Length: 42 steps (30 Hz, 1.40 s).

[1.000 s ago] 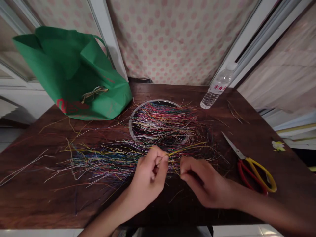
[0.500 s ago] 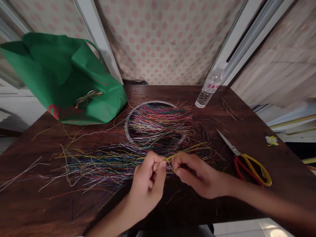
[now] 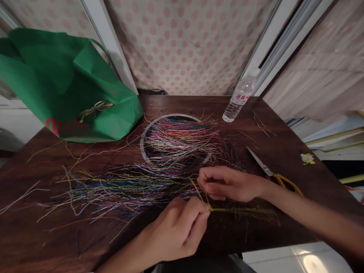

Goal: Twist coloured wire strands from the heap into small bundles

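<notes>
My left hand [image 3: 180,227] is closed in a pinch on thin yellow wires [image 3: 241,209] near the front of the table. Their ends stretch out to the right, blurred. Just above it, my right hand [image 3: 230,184] has its fingers curled, and a yellow strand runs from the left fingertips up to it. Another yellow end sticks up between the hands. Behind my left hand lies a loose spread of many-coloured wires [image 3: 113,189]. A second bundle of coloured wires [image 3: 182,138] rests across a round dark inset with a pale rim [image 3: 143,146].
Scissors [image 3: 263,165] with yellow and red handles lie to the right, partly behind my right forearm. A water bottle [image 3: 240,96] stands at the back right. A green bag [image 3: 113,94] with glasses [image 3: 95,110] on it occupies the back left of the wooden table [image 3: 284,151].
My left hand has moved right and toward me with the yellow wires. The right hand has shifted slightly up and right, now above the left. The view has tilted a little.
</notes>
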{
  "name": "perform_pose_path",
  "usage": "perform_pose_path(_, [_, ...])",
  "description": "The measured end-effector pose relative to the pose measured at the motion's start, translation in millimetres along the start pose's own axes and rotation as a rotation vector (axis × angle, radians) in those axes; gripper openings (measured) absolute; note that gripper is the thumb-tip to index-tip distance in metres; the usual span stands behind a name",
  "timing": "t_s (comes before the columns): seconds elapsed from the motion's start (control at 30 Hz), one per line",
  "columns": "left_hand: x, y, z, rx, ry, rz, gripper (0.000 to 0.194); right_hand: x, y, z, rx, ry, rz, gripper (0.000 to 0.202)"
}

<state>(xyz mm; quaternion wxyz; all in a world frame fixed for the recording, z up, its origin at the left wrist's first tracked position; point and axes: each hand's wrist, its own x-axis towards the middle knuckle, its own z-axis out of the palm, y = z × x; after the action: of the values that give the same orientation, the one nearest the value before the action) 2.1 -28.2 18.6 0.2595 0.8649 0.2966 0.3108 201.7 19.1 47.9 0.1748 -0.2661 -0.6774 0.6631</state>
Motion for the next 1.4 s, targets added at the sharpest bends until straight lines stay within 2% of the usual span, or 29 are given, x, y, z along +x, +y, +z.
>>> perform_pose_path(0.07, [0.8, -1.7, 4.1, -0.069, 0.158, -0.094, 0.016, 7.6, 18.5, 3.4, 0.196, -0.021, -0.017, 0.028])
perform_pose_path(0.13, [3.6, -4.6, 8.3, -0.148, 0.264, -0.213, 0.017, 11.2, 33.5, 13.1, 0.237, 0.021, -0.049, 0.032])
perform_pose_path(0.2, [6.8, -7.2, 11.9, -0.191, 0.282, -0.307, 0.016, 9.3, 39.8, 24.6, 0.261, 0.100, -0.073, 0.031])
perform_pose_path(0.27, [8.9, -8.3, 14.5, -0.193, 0.251, -0.368, 0.015, 3.1, 38.1, 34.8, 0.220, 0.227, -0.086, 0.025])
perform_pose_path(0.4, [8.7, -7.3, 18.4, -0.144, 0.187, -0.380, 0.015, -10.6, 29.2, 51.0, -0.283, 0.543, -0.073, 0.008])
perform_pose_path(0.57, [6.1, -5.4, 22.2, -0.038, 0.105, -0.369, 0.012, -12.9, 35.0, 70.5, -0.731, 0.720, -0.111, 0.011])
perform_pose_path(0.7, [7.5, -4.6, 20.0, 0.010, 0.011, -0.313, 0.014, -13.4, 36.0, 67.9, -1.055, 0.730, -0.189, 0.016])
perform_pose_path(0.77, [8.7, -4.1, 16.3, 0.034, -0.046, -0.259, 0.015, -16.5, 27.9, 56.1, -1.129, 0.647, -0.213, 0.018])
perform_pose_path(0.83, [9.2, -3.1, 10.9, 0.062, -0.112, -0.186, 0.014, -19.6, 14.5, 40.0, -1.125, 0.490, -0.202, 0.019])
perform_pose_path(0.9, [8.8, -1.2, 4.6, 0.066, -0.167, -0.106, 0.013, -20.6, 0.3, 23.5, -0.983, 0.318, -0.111, 0.017])
perform_pose_path(0.97, [7.6, 1.3, -1.0, 0.027, -0.172, -0.056, 0.012, -18.1, -8.4, 10.6, -0.677, 0.178, 0.026, 0.014])
perform_pose_path(1.03, [6.0, 3.7, -4.4, -0.011, -0.111, -0.036, 0.013, -12.9, -6.8, 3.7, -0.283, 0.086, 0.120, 0.013])
perform_pose_path(1.1, [4.4, 5.0, -4.5, 0.003, 0.001, -0.033, 0.014, -6.8, 4.7, 3.8, 0.115, 0.019, 0.131, 0.016])
perform_pose_path(1.23, [2.1, 2.9, 2.9, 0.090, 0.228, -0.052, 0.012, 2.2, 33.5, 20.6, 0.742, 0.004, 0.078, 0.021])
perform_pose_path(1.3, [1.3, 0.8, 8.0, 0.069, 0.289, -0.102, 0.012, 4.5, 40.1, 33.0, 0.914, 0.045, 0.047, 0.019])
perform_pose_path(1.4, [1.4, -1.7, 13.3, -0.056, 0.316, -0.206, 0.013, 7.2, 41.5, 49.2, 1.069, 0.090, -0.012, 0.017])
